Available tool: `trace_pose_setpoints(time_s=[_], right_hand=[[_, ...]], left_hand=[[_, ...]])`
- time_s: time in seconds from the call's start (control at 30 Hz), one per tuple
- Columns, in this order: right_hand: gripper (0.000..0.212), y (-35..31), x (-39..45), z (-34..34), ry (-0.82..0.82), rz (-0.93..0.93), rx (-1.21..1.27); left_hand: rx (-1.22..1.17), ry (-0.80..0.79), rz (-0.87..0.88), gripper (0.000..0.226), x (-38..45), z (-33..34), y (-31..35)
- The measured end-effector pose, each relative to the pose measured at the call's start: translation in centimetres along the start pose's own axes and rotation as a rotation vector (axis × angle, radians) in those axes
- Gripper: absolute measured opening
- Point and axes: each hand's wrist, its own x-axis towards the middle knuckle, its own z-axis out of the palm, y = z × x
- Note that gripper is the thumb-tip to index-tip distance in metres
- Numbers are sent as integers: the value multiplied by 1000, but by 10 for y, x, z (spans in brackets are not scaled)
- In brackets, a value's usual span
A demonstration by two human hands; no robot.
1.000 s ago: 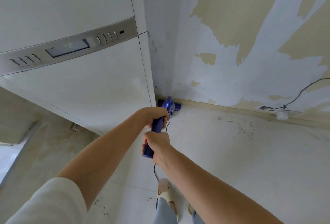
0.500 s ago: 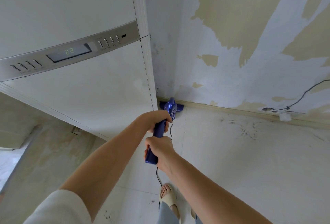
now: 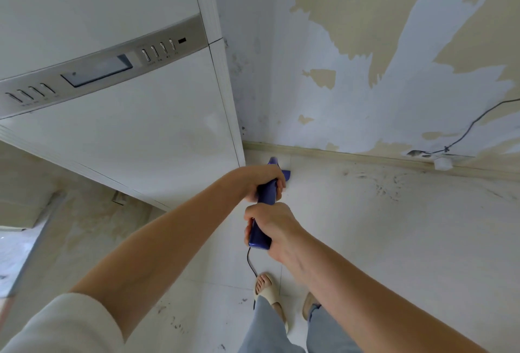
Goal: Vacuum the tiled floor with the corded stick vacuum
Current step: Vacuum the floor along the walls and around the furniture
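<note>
- Floor (image 3: pixel 394 240): hard pale tile, scuffed dark near the skirting; the head should glide on it.
- Vacuum (image 3: pixel 267 195): blue, stiff, upright in the corner beside the white appliance (image 3: pixel 126 141), head at the wall. Likely light.
- Left hand (image 3: pixel 264 181) grasps the upper handle; right hand (image 3: pixel 274 226) wraps fingers round its end, a sound two-handed hold.
- Cord (image 3: pixel 250 262) trails by the foot; it could snag.
</note>
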Motion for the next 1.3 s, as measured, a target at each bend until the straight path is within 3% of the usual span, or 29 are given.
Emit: trace_pose_setpoints(time_s=[0.2,0.7,1.0,1.3], right_hand=[[21,0,11,11,-18,-2,15],[17,16,23,-37,56,-29,-96],[22,49,-6,-112,150,-78,-188],[12,96,-68,-156,48,-88,-35]], left_hand=[[-14,25,9,20,-2,-8,6],[-39,67,43,21,37,28,-9],[-21,53,53,18,44,100,-47],[62,43,0,19,13,160,-96]])
